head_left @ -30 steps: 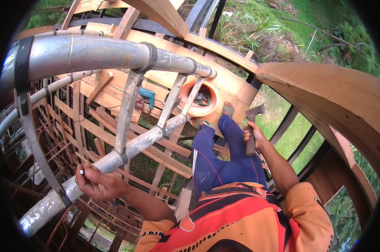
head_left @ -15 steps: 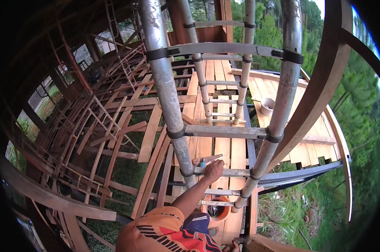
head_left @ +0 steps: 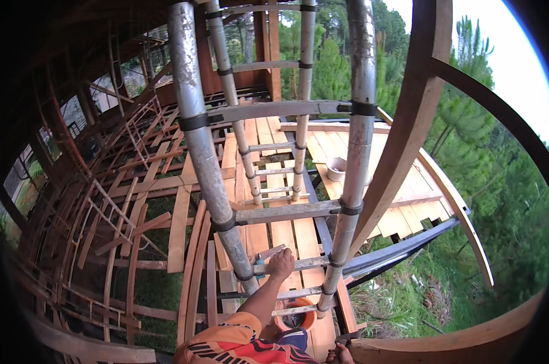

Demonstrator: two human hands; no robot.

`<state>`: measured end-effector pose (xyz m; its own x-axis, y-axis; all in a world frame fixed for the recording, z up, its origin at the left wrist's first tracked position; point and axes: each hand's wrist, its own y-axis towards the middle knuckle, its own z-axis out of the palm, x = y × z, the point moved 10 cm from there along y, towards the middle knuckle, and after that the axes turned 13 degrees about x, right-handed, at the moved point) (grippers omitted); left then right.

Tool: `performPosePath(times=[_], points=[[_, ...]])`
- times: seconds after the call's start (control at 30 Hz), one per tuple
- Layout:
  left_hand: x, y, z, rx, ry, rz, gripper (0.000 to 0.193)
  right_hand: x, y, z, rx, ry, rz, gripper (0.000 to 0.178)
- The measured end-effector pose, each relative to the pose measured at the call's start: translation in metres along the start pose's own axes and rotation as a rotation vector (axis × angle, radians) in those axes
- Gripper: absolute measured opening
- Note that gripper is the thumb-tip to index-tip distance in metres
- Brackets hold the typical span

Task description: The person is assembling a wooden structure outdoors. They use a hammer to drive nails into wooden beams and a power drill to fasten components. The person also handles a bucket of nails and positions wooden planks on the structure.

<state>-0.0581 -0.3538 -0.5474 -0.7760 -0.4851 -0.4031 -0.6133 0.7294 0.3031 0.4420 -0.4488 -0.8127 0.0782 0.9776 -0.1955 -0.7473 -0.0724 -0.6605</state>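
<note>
So the hammer (head_left: 349, 337) is gripped in the right hand (head_left: 342, 353), fingers wrapped round it, beside the curved wooden beam (head_left: 444, 343). The left hand (head_left: 281, 263) is curled up by a ladder rung (head_left: 311, 263); whether anything's pinched there can't be told. Hammer's best held firmly, head kept clear of the beam.
</note>
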Motion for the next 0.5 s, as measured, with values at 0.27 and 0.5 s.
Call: performPosePath(times=[0.27, 0.5], points=[[0.005, -0.004, 0.019, 0.190, 0.002, -0.089, 0.018, 0.012, -0.020, 0.052, -0.076, -0.192, -0.203, 0.035], [0.011, -0.005, 0.014, 0.193, 0.024, -0.077, 0.023, 0.001, -0.025, 0.102, -0.062, -0.110, -0.181, 0.035]])
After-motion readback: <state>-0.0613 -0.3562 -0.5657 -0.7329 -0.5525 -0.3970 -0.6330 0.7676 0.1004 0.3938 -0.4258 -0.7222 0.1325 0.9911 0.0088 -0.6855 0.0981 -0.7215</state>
